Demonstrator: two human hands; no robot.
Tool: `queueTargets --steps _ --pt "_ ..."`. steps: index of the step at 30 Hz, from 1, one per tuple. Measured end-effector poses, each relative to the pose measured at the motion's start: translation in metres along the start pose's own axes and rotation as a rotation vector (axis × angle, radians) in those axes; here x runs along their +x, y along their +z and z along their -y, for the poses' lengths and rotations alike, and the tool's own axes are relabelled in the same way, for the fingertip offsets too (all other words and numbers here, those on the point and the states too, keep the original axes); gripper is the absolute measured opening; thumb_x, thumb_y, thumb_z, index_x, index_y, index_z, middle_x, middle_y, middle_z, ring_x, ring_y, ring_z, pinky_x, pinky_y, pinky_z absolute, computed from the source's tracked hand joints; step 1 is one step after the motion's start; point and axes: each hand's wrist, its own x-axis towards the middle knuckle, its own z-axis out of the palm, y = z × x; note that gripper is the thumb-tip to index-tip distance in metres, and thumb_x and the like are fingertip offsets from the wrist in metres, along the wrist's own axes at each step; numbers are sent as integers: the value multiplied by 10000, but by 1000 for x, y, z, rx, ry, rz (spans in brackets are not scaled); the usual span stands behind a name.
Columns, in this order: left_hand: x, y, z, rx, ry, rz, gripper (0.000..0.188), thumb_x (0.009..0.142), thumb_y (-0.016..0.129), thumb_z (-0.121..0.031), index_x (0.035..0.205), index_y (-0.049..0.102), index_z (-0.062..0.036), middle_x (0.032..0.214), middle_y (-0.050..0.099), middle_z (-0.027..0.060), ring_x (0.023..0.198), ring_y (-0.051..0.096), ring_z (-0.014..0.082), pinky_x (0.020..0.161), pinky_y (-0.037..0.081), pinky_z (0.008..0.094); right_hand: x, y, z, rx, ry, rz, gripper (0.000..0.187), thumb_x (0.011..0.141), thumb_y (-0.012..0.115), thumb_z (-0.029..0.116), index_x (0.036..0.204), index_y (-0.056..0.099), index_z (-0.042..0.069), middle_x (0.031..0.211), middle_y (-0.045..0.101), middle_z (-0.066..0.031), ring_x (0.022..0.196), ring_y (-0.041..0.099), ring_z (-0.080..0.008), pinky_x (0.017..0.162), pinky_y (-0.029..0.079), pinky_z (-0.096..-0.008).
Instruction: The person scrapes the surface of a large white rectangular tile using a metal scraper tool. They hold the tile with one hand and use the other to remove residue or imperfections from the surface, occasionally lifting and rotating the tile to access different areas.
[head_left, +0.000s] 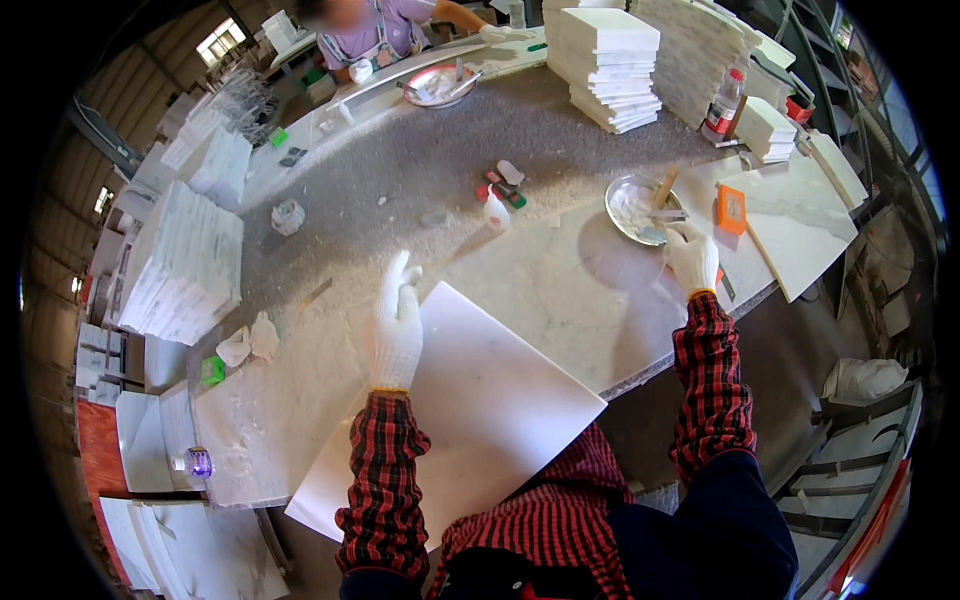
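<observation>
A white slab (490, 400) with a polished face lies tilted toward me across the table's front edge. My left hand (397, 330), in a white knit glove, is at the slab's upper left edge; its fingers are stretched out and it grips nothing. At the right, my gloved right hand (692, 258) is closed at the near rim of a metal bowl (632, 205) of white paste. From its fingertips the grey blade of a putty knife (651, 235) reaches into the bowl; the handle is hidden in the hand. Another tool with a wooden handle (666, 184) leans in the bowl.
An orange box (731, 210) sits right of the bowl, by another slab (800, 220). Stacked white tiles (610, 70) and a bottle (722, 105) stand behind. A small white squeeze bottle (496, 210) is mid-table. Across the table, a person (385, 35) works near a red-rimmed basin (440, 86).
</observation>
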Motion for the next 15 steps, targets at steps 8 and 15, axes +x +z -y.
queueTargets --steps 8,15 --pt "-3 2 -19 -90 -82 5 448 1051 430 -104 1484 542 -78 1290 714 120 1142 651 157 984 501 305 -11 -7 -6 703 225 172 306 989 651 194 1167 717 -46 743 604 0 575 463 -41 510 327 -218" --pt "-1 -3 5 -154 -68 43 450 1073 429 -151 1510 503 -75 1319 672 116 1088 650 147 820 647 317 -62 -8 103 738 178 396 301 1012 647 234 1170 720 -12 746 538 46 611 420 -18 517 284 -193"
